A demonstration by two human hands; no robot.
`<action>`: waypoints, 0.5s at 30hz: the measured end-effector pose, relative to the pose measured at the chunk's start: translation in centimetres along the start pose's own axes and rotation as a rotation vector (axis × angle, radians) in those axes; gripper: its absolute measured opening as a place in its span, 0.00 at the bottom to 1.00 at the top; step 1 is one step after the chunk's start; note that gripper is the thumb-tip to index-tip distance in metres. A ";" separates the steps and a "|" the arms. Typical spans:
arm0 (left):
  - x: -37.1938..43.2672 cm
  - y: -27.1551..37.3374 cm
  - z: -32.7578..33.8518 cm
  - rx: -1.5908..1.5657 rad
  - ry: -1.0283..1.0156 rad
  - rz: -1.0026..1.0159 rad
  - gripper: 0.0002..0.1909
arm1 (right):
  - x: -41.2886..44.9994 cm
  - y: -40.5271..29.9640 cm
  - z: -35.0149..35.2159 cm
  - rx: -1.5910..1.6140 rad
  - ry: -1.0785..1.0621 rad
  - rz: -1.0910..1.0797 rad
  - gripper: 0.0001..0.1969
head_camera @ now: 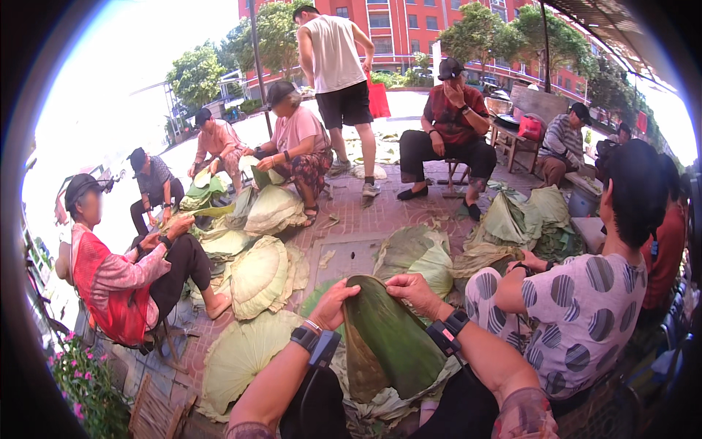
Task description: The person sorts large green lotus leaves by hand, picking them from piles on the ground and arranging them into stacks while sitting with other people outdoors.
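Observation:
My left hand [332, 304] pinches the upper left edge of a large lotus leaf [397, 337], dark green with a brownish folded part. At its upper right edge, the thumb and fingers of my right hand [419, 293] grip the same leaf. It hangs down between my knees, over pale, crumpled leaves [384, 406]. Bands with small boxes are strapped to both my wrists. Just beyond my hands lies a pile of green and pale leaves [414, 252]. Left of my left forearm, a pale, yellowish leaf [252, 356] is spread on the paving.
Close on my right sits a person in a dotted shirt [581, 318]. At left, a person in a red vest [115, 280] sits beside stacked leaves [260, 274]. Others sit farther out, and one person stands with a red bag [377, 99]. Pink flowers [82, 373] grow lower left.

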State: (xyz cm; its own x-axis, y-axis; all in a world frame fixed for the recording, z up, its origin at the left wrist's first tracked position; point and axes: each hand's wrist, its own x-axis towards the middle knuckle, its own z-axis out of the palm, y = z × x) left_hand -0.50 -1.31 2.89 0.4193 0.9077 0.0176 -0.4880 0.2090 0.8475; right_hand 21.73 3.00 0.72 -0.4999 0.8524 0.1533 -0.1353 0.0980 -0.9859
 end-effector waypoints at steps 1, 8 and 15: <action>0.0 0.0 -0.2 -0.001 0.007 0.002 0.13 | 0.0 -0.3 0.0 -0.017 -0.004 -0.006 0.07; -0.4 -1.5 -1.8 0.330 0.016 0.009 0.13 | -1.4 -4.2 -0.9 -0.491 0.112 -0.160 0.06; 0.3 -2.9 -6.5 1.006 0.127 0.008 0.08 | -1.7 -4.7 -3.3 -0.417 0.245 -0.155 0.06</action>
State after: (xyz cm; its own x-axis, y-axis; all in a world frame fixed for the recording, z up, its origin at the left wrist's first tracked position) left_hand -3.93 0.76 -3.00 0.3057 0.9520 0.0180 0.4057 -0.1473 0.9021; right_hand 26.06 2.80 4.89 -0.2785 0.9021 0.3295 0.1861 0.3873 -0.9030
